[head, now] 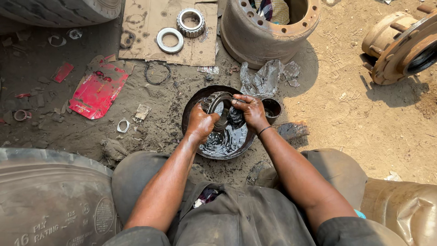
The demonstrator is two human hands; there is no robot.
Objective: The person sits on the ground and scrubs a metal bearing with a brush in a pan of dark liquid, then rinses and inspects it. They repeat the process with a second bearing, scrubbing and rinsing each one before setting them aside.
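Both hands clamped on one roller bearing (217, 109): my left hand (200, 122), right hand (250, 110), over one oily basin (191, 107). Two more bearing parts (190, 22) on cardboard (145, 27).

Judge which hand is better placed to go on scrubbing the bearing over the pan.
Likely the right hand: it presses a dark rag against the bearing, while the left hand grips the ring upright above the oily pan.

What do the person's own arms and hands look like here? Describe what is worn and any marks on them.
Both forearms are bare. The left hand and right hand are gloveless and smeared with dark oily grime. A thin dark band circles the right wrist. Dark grey short sleeves show near the shoulders.
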